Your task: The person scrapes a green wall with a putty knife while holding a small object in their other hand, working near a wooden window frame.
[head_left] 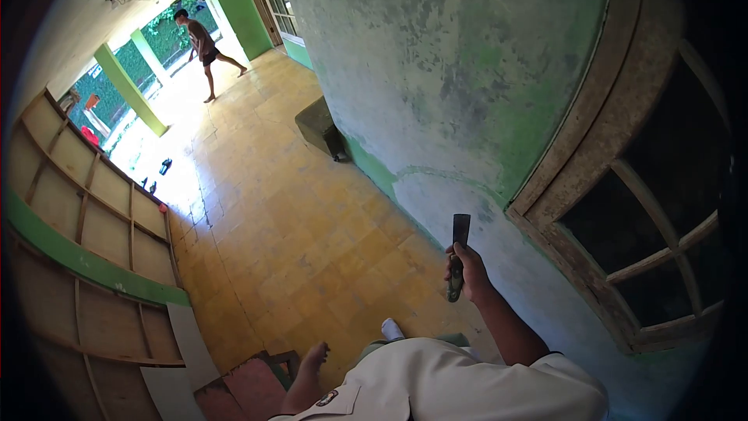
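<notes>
A scraper [461, 229] with a flat dark blade pointing up is held in my right hand [466, 269], whose fingers wrap round its handle. Beside that hand is the wall [436, 70], with patchy green and grey-white paint. My left hand [315, 359] hangs low in front of my body, above the floor and near some reddish boards. It looks partly curled and dim, and whether its fingers are apart or closed is not clear; no object shows in it.
A wood-framed window [615, 273] is at the right. A dark box [319, 129] stands against the wall on the tiled floor [273, 226]. Another person [204, 47] walks at the far end. Wooden panelling [109, 218] lines the left; reddish boards [253, 390] lie low left.
</notes>
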Tool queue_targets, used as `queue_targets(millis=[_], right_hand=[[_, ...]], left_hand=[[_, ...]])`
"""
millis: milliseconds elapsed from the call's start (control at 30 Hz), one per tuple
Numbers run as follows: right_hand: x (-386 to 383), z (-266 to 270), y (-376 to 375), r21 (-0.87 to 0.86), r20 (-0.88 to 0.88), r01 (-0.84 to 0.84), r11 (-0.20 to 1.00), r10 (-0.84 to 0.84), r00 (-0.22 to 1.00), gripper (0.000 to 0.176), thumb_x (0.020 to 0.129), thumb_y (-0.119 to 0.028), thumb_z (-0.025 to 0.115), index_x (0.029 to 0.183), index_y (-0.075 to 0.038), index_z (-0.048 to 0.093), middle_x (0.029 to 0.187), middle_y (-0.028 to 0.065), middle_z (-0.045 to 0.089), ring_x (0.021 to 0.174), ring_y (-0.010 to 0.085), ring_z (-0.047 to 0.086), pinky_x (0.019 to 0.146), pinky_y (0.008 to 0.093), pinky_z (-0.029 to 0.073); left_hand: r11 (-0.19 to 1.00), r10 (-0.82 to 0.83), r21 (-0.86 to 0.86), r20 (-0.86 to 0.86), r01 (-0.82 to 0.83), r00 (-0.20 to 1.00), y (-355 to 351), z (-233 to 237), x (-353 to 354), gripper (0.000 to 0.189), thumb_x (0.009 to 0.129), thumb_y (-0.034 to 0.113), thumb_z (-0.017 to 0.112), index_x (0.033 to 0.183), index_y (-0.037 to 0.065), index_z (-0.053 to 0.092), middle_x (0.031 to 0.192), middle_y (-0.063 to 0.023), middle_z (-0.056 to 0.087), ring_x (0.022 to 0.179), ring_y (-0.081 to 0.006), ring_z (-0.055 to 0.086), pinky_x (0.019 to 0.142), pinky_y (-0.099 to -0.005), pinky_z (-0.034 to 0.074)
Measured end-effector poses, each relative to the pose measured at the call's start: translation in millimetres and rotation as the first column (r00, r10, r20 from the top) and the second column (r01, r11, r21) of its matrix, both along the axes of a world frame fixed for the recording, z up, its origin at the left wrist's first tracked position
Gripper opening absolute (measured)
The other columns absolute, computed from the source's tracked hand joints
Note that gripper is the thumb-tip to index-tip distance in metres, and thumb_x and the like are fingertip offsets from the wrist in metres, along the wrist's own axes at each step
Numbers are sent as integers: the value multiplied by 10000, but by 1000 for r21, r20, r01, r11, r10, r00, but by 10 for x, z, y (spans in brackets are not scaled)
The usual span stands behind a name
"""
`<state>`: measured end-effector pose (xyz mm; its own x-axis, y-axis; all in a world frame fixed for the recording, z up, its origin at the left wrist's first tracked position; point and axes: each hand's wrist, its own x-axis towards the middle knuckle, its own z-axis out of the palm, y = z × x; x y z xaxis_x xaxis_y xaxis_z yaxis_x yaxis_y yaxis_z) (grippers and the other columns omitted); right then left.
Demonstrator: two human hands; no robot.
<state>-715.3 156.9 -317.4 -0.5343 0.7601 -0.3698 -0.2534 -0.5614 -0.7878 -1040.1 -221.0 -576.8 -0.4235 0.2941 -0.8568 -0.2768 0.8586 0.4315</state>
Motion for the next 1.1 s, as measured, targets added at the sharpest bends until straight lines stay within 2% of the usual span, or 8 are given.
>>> queue_targets(millis=[33,200,400,600,667,767,900,1100], right_hand=[[-96,-21,65,6,-7,61,998,-61,998,294,888,-350,537,915,-59,509,676,46,509,541,162,517,522,318,444],[-268,-134,242,-32,56,182,983,-180,982,296,882,-347,541,915,-56,506,678,51,503,551,165,506,539,321,443],[-139,-478,630,18,103,372,928,-372,923,283,879,-315,529,869,-32,521,638,60,511,494,180,515,494,313,442],[-316,-276,1410,85,161,474,876,-482,861,243,869,-267,522,885,-24,521,657,68,526,483,173,522,477,303,439],[-396,-157,1722,87,153,478,874,-485,861,231,862,-241,523,924,-19,506,670,73,534,483,169,523,486,299,442],[-442,47,1980,183,140,461,868,-487,862,226,855,-219,519,952,-17,494,678,75,538,497,171,531,497,296,442],[-457,153,2059,254,71,552,794,-584,808,182,859,-193,521,916,-21,513,670,64,539,495,136,521,494,267,426],[-488,70,1881,257,210,659,707,-707,675,245,903,-280,481,865,-38,480,586,38,487,456,115,466,474,266,402]], left_hand=[[993,-64,-99,-46,59,997,469,450,-149,363,776,368,455,902,64,608,759,-70,517,659,-196,475,617,-327,397],[988,-100,97,-184,119,978,1847,867,-802,313,759,348,477,883,98,618,725,-32,528,640,-152,487,543,-322,382],[914,-330,206,-126,350,935,3087,742,-777,314,775,382,490,869,111,616,727,-8,540,648,-132,503,502,-319,364],[943,-291,204,113,264,950,3990,758,-875,342,824,411,467,753,86,547,660,-28,518,617,-142,522,481,-325,384],[854,-303,487,183,181,935,4297,740,-984,342,851,412,501,726,95,530,620,-21,495,537,-139,507,462,-326,414],[857,-362,432,122,279,924,4804,1210,-1000,389,860,439,554,660,111,494,520,10,429,383,-112,424,380,-254,385],[801,-408,498,52,331,911,5564,1653,-836,395,865,421,564,627,125,457,507,21,408,395,-82,416,342,-223,322],[370,-619,824,-126,430,775,6807,2432,-610,368,918,285,528,623,132,370,521,60,328,418,-23,276,373,-209,209]])
